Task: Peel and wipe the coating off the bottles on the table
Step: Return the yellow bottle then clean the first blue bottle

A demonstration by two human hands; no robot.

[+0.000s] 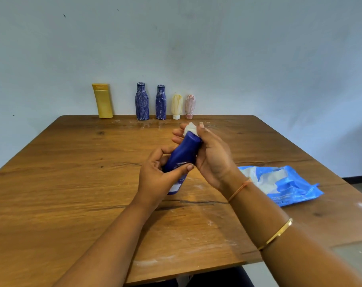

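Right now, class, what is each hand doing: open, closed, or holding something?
Left hand: grips the bottle near its base.
Right hand: holds a wipe round the bottle's top.

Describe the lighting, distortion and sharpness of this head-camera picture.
Head view: soft, even light, only faint shadows under the left hand and right hand holding the blue bottle and white wipe; wide-angle stretch splays the table edges and enlarges the foreground; the five bottles by the wall look slightly soft; no hard glare, just mild sheen on the wipes pack.
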